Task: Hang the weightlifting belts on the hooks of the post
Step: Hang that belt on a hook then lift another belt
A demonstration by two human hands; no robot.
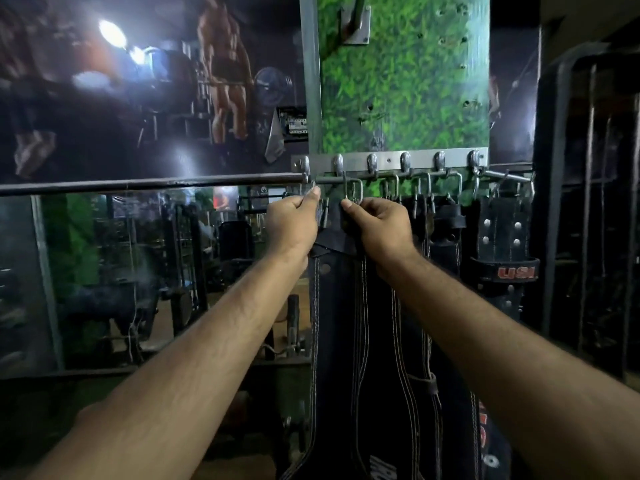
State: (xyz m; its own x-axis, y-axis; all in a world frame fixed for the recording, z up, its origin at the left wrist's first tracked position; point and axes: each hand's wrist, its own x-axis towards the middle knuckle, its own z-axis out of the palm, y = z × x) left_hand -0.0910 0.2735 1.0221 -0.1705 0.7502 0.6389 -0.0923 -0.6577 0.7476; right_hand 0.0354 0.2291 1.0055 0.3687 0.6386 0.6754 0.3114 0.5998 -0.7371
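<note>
I'm seeing both arms reaching up, the left grip (292, 221) and right grip (379, 225) pinching a black belt's (337, 306) buckle (356, 192) just under the crowded hook rail (388, 161).

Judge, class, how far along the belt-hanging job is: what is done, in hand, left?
Done: several belts, including the studded belt, hang from the hook rail. In hand: the left hand and right hand hold a dark belt up by its buckle. Left: seating that buckle on a hook.
</note>
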